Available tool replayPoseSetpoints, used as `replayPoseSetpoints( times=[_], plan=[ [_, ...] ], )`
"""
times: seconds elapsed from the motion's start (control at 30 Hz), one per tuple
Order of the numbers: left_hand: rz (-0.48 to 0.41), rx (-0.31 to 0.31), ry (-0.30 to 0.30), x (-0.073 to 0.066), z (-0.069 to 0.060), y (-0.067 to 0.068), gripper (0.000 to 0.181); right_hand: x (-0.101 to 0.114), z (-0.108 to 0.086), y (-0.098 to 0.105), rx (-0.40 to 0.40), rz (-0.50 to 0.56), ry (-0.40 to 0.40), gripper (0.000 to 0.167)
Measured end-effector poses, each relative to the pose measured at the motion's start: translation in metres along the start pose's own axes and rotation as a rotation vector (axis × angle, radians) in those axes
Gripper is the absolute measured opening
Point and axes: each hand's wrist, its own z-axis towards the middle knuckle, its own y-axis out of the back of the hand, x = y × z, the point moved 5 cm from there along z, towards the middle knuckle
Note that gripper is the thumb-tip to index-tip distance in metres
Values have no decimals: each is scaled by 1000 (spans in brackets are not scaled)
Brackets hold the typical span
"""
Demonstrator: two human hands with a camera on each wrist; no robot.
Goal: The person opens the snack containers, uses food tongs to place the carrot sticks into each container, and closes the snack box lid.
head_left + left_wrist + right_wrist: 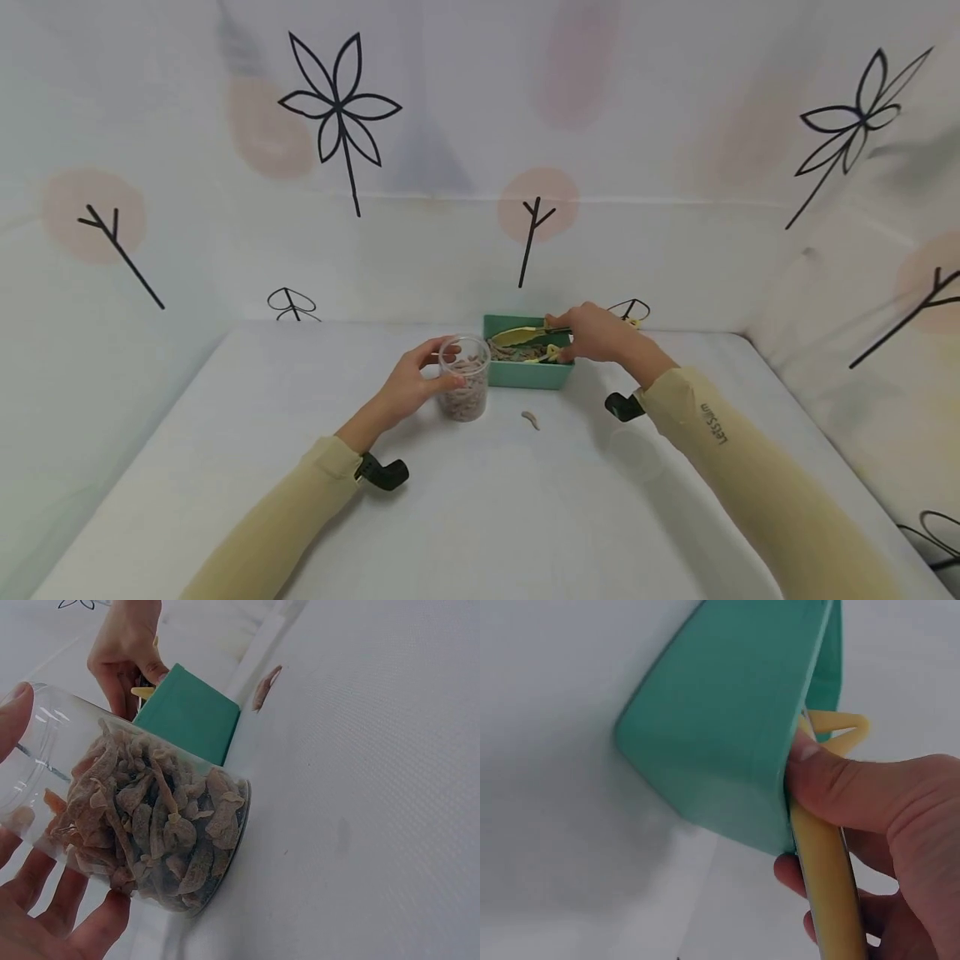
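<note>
My left hand (pixel 405 385) grips a clear round jar (pixel 463 398) that stands on the table. Dried, greyish-brown strips (pixel 161 817) fill much of the jar, whose top has no lid. To its right is a green rectangular box (pixel 527 377) with similar pieces inside. At that box's right end, my right hand (pixel 602 335) holds yellow tongs (pixel 517 336), with the tong tips inside the box. In the right wrist view, the thumb (pixel 817 772) lies along the yellow handle by the rim. What the tips touch is too small to tell.
One loose strip (pixel 530 420) lies on the white table (pixel 480 508) in front of the green box. A patterned cloth wall (pixel 435 258) rises just behind the box, and another (pixel 862 333) borders the table's right side.
</note>
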Motion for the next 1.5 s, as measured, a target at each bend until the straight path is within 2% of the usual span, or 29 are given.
replayPoseSetpoints(
  times=[0.2, 0.43, 0.7, 0.83, 1.1, 1.3, 1.5],
  plan=[
    [11, 0, -13, -1, 0, 1, 66, 1, -6, -3, -65, 37, 13, 59],
    [12, -3, -9, -2, -1, 1, 66, 4, -16, -8, -159, -38, 41, 50],
    [-17, -1, 12, 0, -2, 1, 66, 3, -22, -9, -203, -43, 85, 48],
    [-19, -8, 20, 0, -3, 1, 66, 2, -25, -1, -228, -62, 89, 50],
    [-25, -1, 27, -1, -1, 2, 66, -3, -31, 25, -244, -28, 7, 54],
    [-28, -2, 33, 0, -1, 2, 67, -7, -39, 41, -303, 12, 8, 53],
    [-23, 0, 26, -1, -1, 2, 66, -12, -45, 47, -327, 30, 2, 53]
  ],
)
